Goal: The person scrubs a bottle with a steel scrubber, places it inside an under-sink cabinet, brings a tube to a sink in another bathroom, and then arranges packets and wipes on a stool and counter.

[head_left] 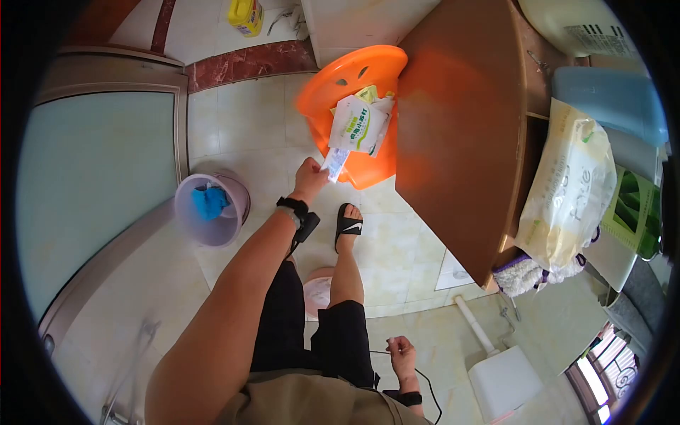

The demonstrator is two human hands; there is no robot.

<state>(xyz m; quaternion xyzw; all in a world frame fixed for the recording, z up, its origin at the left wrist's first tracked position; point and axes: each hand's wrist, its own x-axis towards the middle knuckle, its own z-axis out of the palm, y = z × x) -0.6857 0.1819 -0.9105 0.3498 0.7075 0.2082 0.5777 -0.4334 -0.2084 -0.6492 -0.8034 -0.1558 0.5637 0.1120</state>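
In the head view, the left hand (pixel 308 180) pinches a flat white sachet with bluish print (pixel 336 164) by its near left side, thumb against fingers, at the near left edge of a bright orange plastic chair with cut-out holes in its back (pixel 375 170). Gripping only that margin probably leaves most of the sachet uncovered. Its far end meets a larger white pouch with green lettering (pixel 356 126); whether it tucks underneath, I cannot tell. That pouch lies over pale and yellow packaging (pixel 367 93) towards the chair's back, which seems to serve as a handy ledge above the tiled floor. The chair stands close beside a brown cabinet panel (pixel 453 106), likely out of the way there. The right hand (pixel 401 354) is low beside the right thigh, well apart from the chair, fingers curled; whether they grasp something small and pale, I cannot tell. A thin black cord (pixel 430 386) passes near it. Left of the chair, a lilac plastic bucket (pixel 239 200) contains a crumpled blue cloth (pixel 209 202).
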